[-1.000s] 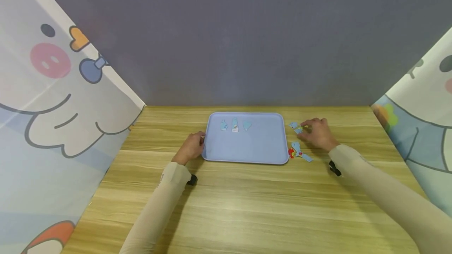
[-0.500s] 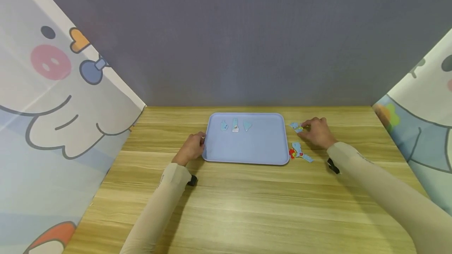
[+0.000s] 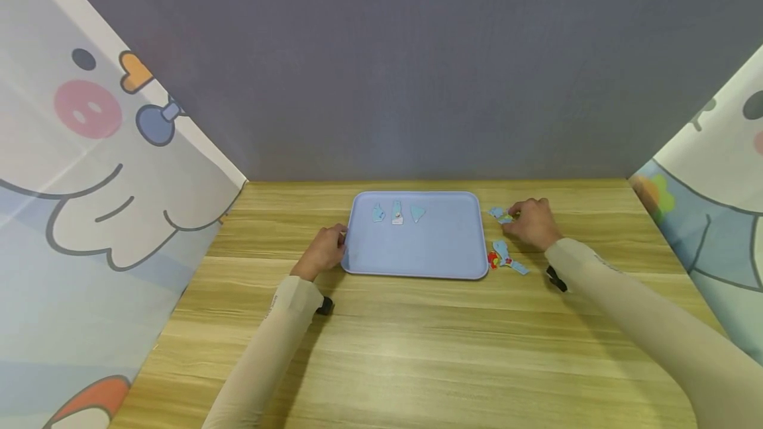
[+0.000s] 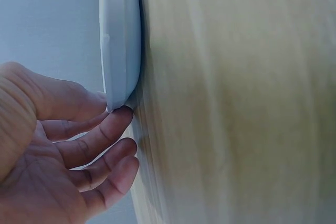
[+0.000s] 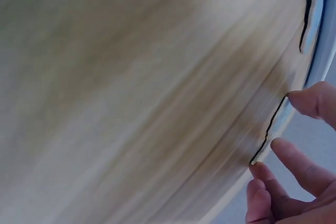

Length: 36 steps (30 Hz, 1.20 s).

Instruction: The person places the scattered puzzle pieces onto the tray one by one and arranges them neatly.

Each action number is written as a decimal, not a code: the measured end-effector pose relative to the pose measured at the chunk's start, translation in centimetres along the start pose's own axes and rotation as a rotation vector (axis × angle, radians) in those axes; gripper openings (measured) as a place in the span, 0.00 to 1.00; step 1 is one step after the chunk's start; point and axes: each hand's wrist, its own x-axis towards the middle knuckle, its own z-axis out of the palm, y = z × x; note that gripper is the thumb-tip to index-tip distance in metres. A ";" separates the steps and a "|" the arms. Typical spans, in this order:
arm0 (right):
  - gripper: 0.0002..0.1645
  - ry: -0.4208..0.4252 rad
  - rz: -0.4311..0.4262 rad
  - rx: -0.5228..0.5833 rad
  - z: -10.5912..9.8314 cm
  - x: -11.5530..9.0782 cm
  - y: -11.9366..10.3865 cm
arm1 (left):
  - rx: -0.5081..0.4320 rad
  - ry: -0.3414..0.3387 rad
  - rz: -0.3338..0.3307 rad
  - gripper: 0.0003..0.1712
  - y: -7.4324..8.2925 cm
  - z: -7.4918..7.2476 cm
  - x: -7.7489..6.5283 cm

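A pale blue rectangular plastic tray [image 3: 417, 263] lies flat near the far edge of the light wooden table [image 3: 417, 349], about midway between its left and right edges. Three small blue flat puzzle pieces [image 3: 397, 212] lie in a row along the tray's far edge, apart from one another.

The left hand [image 3: 324, 251] rests on the table at the tray's left edge; in the left wrist view its fingers [image 4: 100, 135] are loosely curled side by side, the topmost fingertip touching the underside of the tray's rim [image 4: 119, 45] and the thumb lying against the rim from the other side.

The right hand [image 3: 532, 224] lies on the table to the right of the tray's far right corner. Its thumb and fingertips [image 5: 310, 100] touch the ends of a thin blue flat piece [image 3: 501, 216] that lies on the wood; whether they truly pinch it cannot be told. Nearer the front, just beside the tray's near right corner, lies a small cluster of blue and red flat pieces [image 3: 503, 258], apart from the hand.
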 end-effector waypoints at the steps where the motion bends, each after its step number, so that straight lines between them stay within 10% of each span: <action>1: 0.25 0.005 0.003 0.004 0.0 0.0 -0.1 | 0.000 -0.001 -0.001 0.22 0.0 0.0 0.0; 19: 0.18 0.129 -0.334 0.089 0.7 0.8 -3.7 | 0.002 0.012 0.004 0.22 0.2 0.0 -0.1; 36: 0.19 0.004 -0.342 0.090 3.0 2.6 -7.5 | -0.019 0.019 0.022 0.23 -0.1 0.2 0.0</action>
